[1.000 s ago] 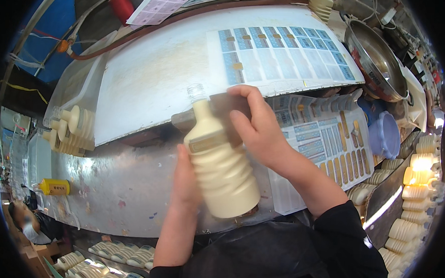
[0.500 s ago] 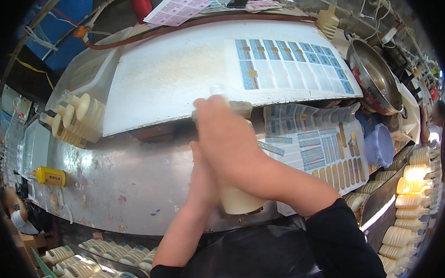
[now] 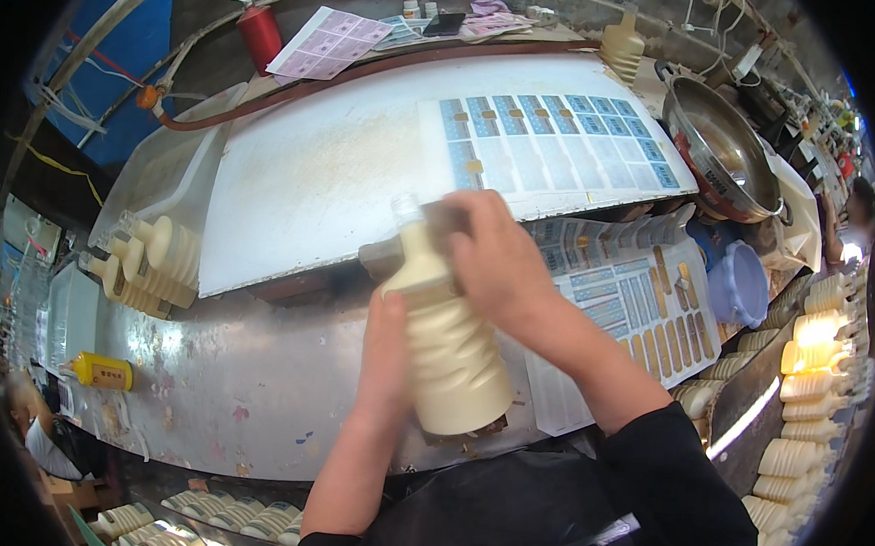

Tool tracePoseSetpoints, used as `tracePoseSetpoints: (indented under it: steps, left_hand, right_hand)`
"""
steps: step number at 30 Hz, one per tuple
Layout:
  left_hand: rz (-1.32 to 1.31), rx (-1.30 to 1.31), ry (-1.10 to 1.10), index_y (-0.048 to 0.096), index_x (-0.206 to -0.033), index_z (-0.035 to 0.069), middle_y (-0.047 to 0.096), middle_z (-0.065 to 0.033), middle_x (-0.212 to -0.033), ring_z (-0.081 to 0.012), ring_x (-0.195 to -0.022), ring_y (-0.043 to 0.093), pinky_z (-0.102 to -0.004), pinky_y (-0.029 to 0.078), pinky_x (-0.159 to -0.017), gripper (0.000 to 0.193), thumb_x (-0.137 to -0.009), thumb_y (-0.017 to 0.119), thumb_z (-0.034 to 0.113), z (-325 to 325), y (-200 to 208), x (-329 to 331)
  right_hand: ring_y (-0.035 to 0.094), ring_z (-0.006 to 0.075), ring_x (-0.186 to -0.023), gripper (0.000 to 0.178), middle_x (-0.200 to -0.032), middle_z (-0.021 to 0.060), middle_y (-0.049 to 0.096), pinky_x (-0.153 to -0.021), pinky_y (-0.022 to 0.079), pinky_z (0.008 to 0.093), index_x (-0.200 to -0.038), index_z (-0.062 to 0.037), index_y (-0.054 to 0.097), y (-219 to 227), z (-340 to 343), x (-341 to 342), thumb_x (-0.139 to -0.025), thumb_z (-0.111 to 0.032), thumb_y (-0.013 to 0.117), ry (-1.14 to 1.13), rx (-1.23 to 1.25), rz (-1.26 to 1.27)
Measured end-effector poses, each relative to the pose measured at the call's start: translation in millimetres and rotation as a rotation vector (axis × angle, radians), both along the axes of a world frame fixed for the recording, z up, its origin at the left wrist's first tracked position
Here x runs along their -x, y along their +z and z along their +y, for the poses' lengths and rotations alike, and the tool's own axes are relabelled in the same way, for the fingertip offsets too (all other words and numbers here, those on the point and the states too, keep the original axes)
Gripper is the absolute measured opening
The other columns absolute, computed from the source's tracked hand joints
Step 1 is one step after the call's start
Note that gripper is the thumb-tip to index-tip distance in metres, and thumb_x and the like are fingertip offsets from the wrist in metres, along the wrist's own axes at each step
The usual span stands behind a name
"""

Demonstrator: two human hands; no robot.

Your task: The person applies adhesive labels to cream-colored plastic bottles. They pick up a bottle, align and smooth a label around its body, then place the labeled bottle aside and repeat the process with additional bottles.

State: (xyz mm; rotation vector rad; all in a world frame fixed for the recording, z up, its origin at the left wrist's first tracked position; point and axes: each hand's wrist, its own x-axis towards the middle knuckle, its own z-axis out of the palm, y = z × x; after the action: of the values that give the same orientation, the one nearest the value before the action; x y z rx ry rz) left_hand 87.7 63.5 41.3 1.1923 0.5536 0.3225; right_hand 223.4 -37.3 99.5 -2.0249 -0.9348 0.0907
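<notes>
A cream bottle [image 3: 453,357] with a wavy, ridged body and a clear neck stands tilted in front of me, its neck toward the white board. My left hand [image 3: 387,344] is closed on its left side, thumb pointing up. At the bottle's upper right, my right hand [image 3: 492,261] is curled near the shoulder, its fingers blurred around a dark grey-brown piece whose kind I cannot make out. Another grey-brown piece [image 3: 383,259] shows left of the neck; whether the two are one thing is hidden. Blue label sheets [image 3: 571,132] lie on the white board [image 3: 315,160].
More label strips on a sheet [image 3: 641,311] lie to the right, beside a lilac basin [image 3: 740,281] and a metal pan [image 3: 722,139]. Cream bottles [image 3: 145,260] stand at left, near a yellow squeeze bottle [image 3: 101,370]. Rows of bottles [image 3: 808,387] fill the right edge.
My right hand has moved right and off the front of the bottle, uncovering its body and neck. My left hand stays at the bottle's left side. The whole view has shifted slightly.
</notes>
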Motion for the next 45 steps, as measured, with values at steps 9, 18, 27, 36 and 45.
tracePoseSetpoints:
  steps: [9, 18, 27, 36, 45]
  left_hand:
    - [-0.085, 0.132, 0.055, 0.056, -0.133, -0.001, 0.067, -0.0156, -0.125, -0.0248, -0.109, 0.069, -0.0405, 0.056, -0.097, 0.053, -0.114, 0.029, 0.040, 0, -12, -2]
    - [-0.154, 0.310, 0.133, 0.045, -0.145, 0.004, 0.057, -0.0123, -0.138, -0.0234, -0.124, 0.059, -0.0414, 0.051, -0.104, 0.049, -0.112, 0.040, 0.040, -14, 17, -3]
    - [-0.132, 0.385, 0.012, 0.042, -0.147, 0.005, 0.059, -0.0126, -0.134, -0.0240, -0.122, 0.061, -0.0402, 0.052, -0.103, 0.048, -0.111, 0.044, 0.036, -6, 11, -2]
    - [-0.104, 0.128, -0.023, 0.051, -0.138, 0.000, 0.065, -0.0168, -0.129, -0.0272, -0.114, 0.068, -0.0426, 0.057, -0.098, 0.051, -0.113, 0.033, 0.042, 1, -17, -3]
    - [-0.055, 0.263, 0.163, 0.056, -0.133, -0.001, 0.067, -0.0147, -0.124, -0.0214, -0.108, 0.068, -0.0375, 0.056, -0.095, 0.045, -0.114, 0.034, 0.033, 0, -8, 0]
  right_hand:
    - [0.059, 0.0392, -0.115, 0.038, -0.127, 0.0213, 0.056, -0.101, 0.047, 0.0428, -0.134, -0.0001, 0.050, -30, -24, -18, -0.096, -0.005, 0.054, -0.018, -0.260, 0.024]
    - [0.065, 0.0368, -0.090, 0.026, -0.108, 0.0209, 0.054, -0.075, 0.056, 0.0433, -0.118, -0.0009, 0.049, 5, 42, 42, -0.094, -0.009, 0.054, 0.072, 0.027, -0.288]
    - [0.061, 0.0453, -0.104, 0.040, -0.120, 0.0250, 0.053, -0.090, 0.051, 0.0498, -0.130, -0.0021, 0.046, 7, 19, 24, -0.092, -0.009, 0.057, 0.120, 0.107, -0.114]
    - [0.058, 0.0398, -0.118, 0.040, -0.126, 0.0230, 0.056, -0.103, 0.046, 0.0435, -0.135, -0.0017, 0.048, -54, -26, -23, -0.097, -0.007, 0.057, -0.026, -0.236, -0.130]
    - [0.064, 0.0131, -0.101, 0.022, -0.113, 0.0091, 0.070, -0.086, 0.051, 0.0261, -0.112, -0.0022, 0.074, -23, -40, -79, -0.097, -0.010, 0.059, -0.046, -0.332, 0.451]
